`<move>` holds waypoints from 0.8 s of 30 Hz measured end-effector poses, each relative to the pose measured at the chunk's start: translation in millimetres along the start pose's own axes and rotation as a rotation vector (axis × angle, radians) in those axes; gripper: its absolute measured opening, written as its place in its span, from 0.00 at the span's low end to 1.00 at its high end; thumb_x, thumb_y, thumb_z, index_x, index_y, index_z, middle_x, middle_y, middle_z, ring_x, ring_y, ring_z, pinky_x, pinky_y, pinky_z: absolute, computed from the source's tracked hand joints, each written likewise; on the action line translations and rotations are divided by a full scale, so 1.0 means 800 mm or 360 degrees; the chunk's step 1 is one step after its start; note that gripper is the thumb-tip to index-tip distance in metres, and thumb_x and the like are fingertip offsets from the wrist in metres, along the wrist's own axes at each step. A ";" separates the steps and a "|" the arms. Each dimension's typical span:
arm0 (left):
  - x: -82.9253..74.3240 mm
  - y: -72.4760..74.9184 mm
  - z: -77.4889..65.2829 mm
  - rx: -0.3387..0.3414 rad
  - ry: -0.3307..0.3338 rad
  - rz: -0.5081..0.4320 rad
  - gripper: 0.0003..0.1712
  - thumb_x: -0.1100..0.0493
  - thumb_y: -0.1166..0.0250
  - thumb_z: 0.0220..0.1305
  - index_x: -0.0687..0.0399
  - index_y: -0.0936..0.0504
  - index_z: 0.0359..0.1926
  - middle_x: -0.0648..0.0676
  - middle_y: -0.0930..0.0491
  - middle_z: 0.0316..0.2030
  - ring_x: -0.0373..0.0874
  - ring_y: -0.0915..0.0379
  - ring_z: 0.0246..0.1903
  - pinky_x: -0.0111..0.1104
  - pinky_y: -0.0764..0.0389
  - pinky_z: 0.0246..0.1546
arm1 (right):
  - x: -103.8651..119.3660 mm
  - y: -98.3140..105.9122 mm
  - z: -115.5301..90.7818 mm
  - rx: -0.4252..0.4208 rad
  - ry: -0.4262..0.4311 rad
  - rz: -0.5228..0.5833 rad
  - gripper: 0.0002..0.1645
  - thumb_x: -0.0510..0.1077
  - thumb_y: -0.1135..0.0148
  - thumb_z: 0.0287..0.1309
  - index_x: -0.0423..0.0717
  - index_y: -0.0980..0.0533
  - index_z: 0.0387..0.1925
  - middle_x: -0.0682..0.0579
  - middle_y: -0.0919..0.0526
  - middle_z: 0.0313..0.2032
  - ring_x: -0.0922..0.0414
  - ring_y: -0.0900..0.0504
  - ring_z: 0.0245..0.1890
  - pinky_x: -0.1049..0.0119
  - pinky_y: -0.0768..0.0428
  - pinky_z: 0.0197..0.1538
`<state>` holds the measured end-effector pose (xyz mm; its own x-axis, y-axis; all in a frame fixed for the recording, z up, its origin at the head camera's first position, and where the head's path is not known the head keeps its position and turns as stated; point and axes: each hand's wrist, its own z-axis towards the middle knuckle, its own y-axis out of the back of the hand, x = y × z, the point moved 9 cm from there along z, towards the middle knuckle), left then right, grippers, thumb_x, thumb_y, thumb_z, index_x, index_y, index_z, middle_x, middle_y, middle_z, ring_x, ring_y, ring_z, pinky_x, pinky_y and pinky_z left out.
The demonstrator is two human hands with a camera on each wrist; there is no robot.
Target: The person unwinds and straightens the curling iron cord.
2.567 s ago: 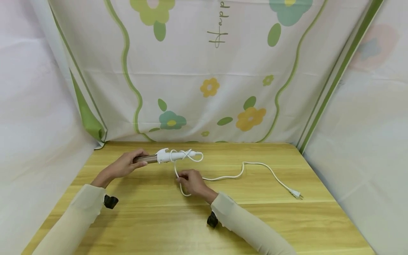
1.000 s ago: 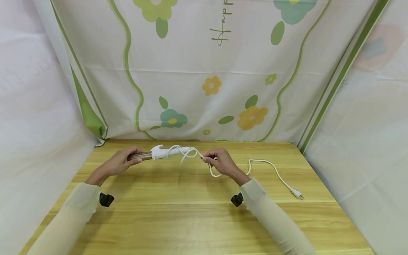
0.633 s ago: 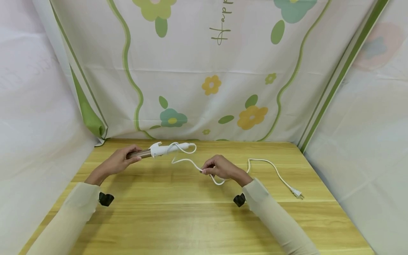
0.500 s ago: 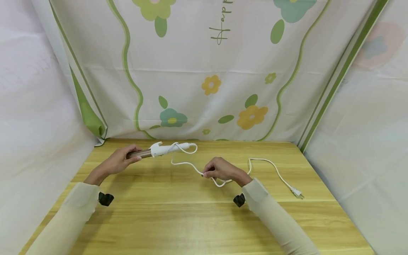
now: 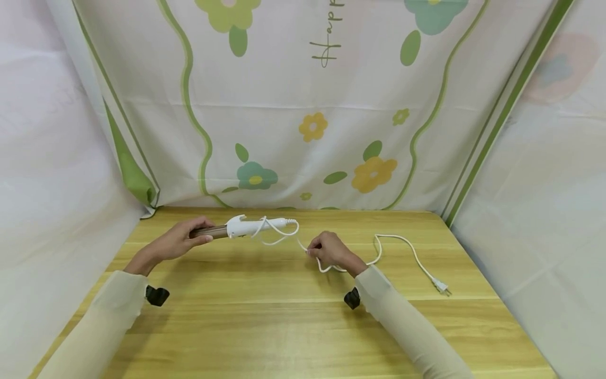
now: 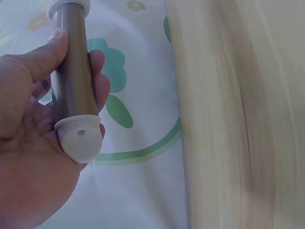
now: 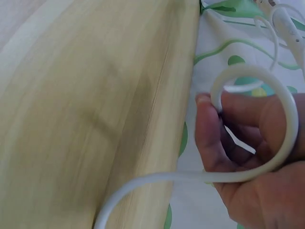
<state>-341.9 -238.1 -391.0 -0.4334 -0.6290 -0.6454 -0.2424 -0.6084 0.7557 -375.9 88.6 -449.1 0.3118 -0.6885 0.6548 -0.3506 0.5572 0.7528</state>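
Note:
A curling iron [image 5: 246, 227] with a white handle and a brown barrel is held level above the table's far part. My left hand [image 5: 177, 243] grips it by the barrel; in the left wrist view thumb and fingers wrap the barrel [image 6: 71, 90], its white end cap [image 6: 81, 143] near the palm. A white power cord [image 5: 400, 238] leaves the handle's right end and loops loosely around the handle. To the right, my right hand [image 5: 331, 248] pinches this cord between thumb and fingertips. The right wrist view shows the cord curving in a ring [image 7: 157, 177] beside the fingers.
The cord's far stretch lies on the wooden table [image 5: 265, 326], ending in a two-prong plug [image 5: 441, 286] at the right. A floral curtain [image 5: 303, 95] hangs behind the table's back edge. White cloth also hangs at both sides. A dark wrist camera [image 5: 157, 296] sits below the left sleeve.
My right hand, pinching the cord, has moved right from below the handle, dipped toward the table, then risen slightly. The cord's loops around the handle have shifted. My left hand keeps its grip.

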 end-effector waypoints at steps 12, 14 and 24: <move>0.004 -0.010 0.001 0.0089 -0.0064 -0.0019 0.12 0.54 0.40 0.71 0.48 0.24 0.53 0.52 0.21 0.43 0.40 0.28 0.36 0.32 0.27 0.37 | 0.001 0.054 0.002 -0.0599 -0.0043 0.0251 0.10 0.42 0.38 0.66 0.41 0.14 0.36 0.47 0.15 0.28 0.61 0.21 0.19 0.68 0.22 0.25; 0.004 -0.011 0.002 0.0101 -0.0060 -0.0010 0.12 0.54 0.39 0.71 0.47 0.24 0.52 0.53 0.21 0.43 0.40 0.28 0.36 0.32 0.27 0.37 | 0.002 0.062 0.000 -0.0646 -0.0037 0.0281 0.10 0.43 0.38 0.67 0.42 0.14 0.38 0.48 0.15 0.27 0.61 0.21 0.20 0.68 0.22 0.25; 0.007 -0.015 0.002 0.0115 -0.0072 0.0029 0.11 0.54 0.39 0.71 0.48 0.24 0.51 0.55 0.20 0.43 0.39 0.28 0.36 0.31 0.27 0.37 | 0.017 0.086 -0.012 -0.0671 0.0039 0.0456 0.12 0.46 0.38 0.67 0.44 0.15 0.43 0.46 0.16 0.32 0.53 0.18 0.28 0.61 0.17 0.33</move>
<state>-343.0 -233.8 -403.4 -0.4769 -0.6160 -0.6270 -0.2952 -0.5597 0.7744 -387.2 121.7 -387.5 0.2779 -0.4724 0.8364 -0.0400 0.8643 0.5014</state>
